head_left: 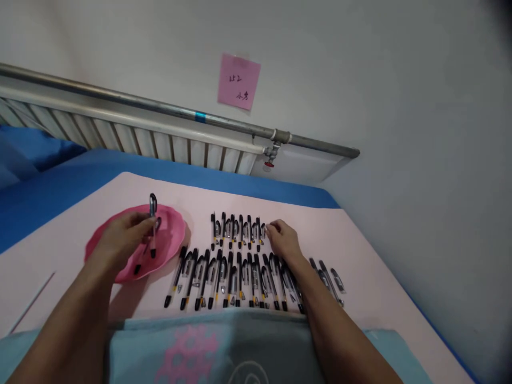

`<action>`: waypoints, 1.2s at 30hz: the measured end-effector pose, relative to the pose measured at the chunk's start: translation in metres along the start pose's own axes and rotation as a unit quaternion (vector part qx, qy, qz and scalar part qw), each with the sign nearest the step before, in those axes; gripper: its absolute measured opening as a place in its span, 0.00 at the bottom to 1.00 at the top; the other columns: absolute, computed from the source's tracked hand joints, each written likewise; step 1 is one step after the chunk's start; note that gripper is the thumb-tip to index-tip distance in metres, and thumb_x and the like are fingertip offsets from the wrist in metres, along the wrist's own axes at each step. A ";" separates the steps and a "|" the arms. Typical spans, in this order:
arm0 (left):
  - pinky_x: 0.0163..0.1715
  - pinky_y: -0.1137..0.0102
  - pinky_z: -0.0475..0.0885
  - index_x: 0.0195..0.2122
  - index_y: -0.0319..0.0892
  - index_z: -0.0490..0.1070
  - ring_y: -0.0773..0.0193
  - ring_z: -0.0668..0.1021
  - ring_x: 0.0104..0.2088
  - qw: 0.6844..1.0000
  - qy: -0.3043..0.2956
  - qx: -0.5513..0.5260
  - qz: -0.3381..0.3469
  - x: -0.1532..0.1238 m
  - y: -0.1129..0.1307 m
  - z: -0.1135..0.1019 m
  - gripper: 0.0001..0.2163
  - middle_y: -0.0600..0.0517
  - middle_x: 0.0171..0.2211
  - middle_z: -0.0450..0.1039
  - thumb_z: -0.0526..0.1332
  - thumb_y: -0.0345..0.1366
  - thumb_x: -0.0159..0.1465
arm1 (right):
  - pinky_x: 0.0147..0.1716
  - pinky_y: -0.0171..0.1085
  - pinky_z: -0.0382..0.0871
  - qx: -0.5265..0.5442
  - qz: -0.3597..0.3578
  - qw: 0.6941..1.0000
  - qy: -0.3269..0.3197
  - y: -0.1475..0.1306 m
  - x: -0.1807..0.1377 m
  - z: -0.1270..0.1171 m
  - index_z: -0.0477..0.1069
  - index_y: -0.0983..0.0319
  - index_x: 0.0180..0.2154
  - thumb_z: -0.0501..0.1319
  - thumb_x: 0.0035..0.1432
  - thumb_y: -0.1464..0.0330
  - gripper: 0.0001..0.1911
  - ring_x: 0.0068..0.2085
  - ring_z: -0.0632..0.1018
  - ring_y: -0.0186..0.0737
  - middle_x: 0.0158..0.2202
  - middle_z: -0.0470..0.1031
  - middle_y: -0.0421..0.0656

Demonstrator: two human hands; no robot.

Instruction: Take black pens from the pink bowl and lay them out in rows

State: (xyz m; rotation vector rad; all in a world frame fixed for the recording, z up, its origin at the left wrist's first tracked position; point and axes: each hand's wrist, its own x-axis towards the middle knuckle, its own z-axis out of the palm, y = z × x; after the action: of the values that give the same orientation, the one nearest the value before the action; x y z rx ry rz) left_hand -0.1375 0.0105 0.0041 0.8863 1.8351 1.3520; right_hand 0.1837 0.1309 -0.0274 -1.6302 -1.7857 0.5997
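Note:
My left hand [130,234] is closed around a capped black pen [152,234], held upright over a pink plate [178,229] with a scalloped rim. At least one more pen [138,266] lies in that plate under the hand. My right hand [282,237] rests at the right end of the upper row, its fingers pinched together beside a loose black pen cap [263,231]. Whether anything is between those fingers is hidden. Disassembled pen barrels [240,232], caps and small metallic tips form the upper row. A longer lower row holds more barrels [239,280], caps and tips, partly covered by my right forearm.
A pink sheet [132,192] covers the blue-edged table [224,180]. To the left lies a thin white stick [32,304]. Several pen parts [330,277] sit right of my forearm. Behind stand a radiator [160,146], a metal pipe [140,101] and a wall with a pink note [239,81].

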 end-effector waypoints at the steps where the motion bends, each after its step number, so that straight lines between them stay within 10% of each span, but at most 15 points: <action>1: 0.26 0.74 0.64 0.28 0.38 0.70 0.70 0.69 0.22 0.999 -0.021 -0.026 -0.001 -0.005 0.004 0.007 0.06 0.56 0.19 0.69 0.63 0.35 0.53 | 0.31 0.34 0.63 0.009 0.001 1.000 0.005 -0.005 -0.003 -0.002 0.69 0.63 0.27 0.52 0.52 0.64 0.11 0.28 0.70 0.36 0.26 0.71 0.42; 4: 0.29 0.72 0.68 0.29 0.39 0.71 0.68 0.73 0.24 0.982 -0.090 -0.165 -0.015 -0.022 0.012 0.037 0.07 0.54 0.24 0.72 0.66 0.34 0.49 | 0.26 0.32 0.63 0.057 -0.012 0.998 -0.038 -0.033 -0.022 -0.009 0.70 0.63 0.33 0.52 0.55 0.61 0.13 0.26 0.70 0.33 0.25 0.71 0.40; 10: 0.29 0.72 0.71 0.30 0.39 0.70 0.68 0.75 0.24 0.947 -0.195 -0.251 -0.047 -0.051 0.013 0.081 0.08 0.53 0.26 0.74 0.66 0.33 0.50 | 0.18 0.26 0.58 0.237 -0.025 0.884 -0.403 -0.090 -0.073 -0.008 0.70 0.61 0.36 0.54 0.56 0.66 0.09 0.20 0.66 0.26 0.28 0.72 0.39; 22: 0.30 0.71 0.71 0.35 0.36 0.73 0.62 0.78 0.32 0.925 -0.119 -0.357 -0.048 -0.037 0.014 0.067 0.12 0.46 0.30 0.77 0.65 0.38 0.52 | 0.16 0.26 0.52 0.229 0.037 0.843 -0.486 -0.092 -0.076 -0.002 0.64 0.62 0.30 0.53 0.57 0.67 0.06 0.17 0.62 0.23 0.23 0.69 0.36; 33: 0.29 0.71 0.73 0.27 0.35 0.71 0.66 0.77 0.27 0.885 0.086 -0.456 -0.018 -0.006 0.014 0.032 0.02 0.49 0.24 0.74 0.59 0.27 0.54 | 0.15 0.27 0.53 0.238 0.060 0.837 -0.489 -0.086 -0.076 0.000 0.65 0.62 0.30 0.55 0.55 0.67 0.06 0.16 0.62 0.24 0.20 0.67 0.35; 36: 0.22 0.75 0.71 0.24 0.36 0.68 0.69 0.73 0.22 0.866 0.045 -0.493 -0.077 -0.004 0.015 0.028 0.04 0.52 0.21 0.69 0.56 0.24 0.53 | 0.14 0.26 0.51 0.260 0.079 0.840 -0.470 -0.089 -0.077 0.001 0.64 0.62 0.29 0.55 0.55 0.65 0.07 0.16 0.62 0.23 0.20 0.67 0.35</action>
State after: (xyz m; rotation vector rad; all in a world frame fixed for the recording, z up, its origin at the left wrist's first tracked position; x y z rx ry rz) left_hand -0.1100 0.0249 0.0131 0.1202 0.9700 1.9258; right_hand 0.1231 0.0441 0.0227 -1.1413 -1.8172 2.0332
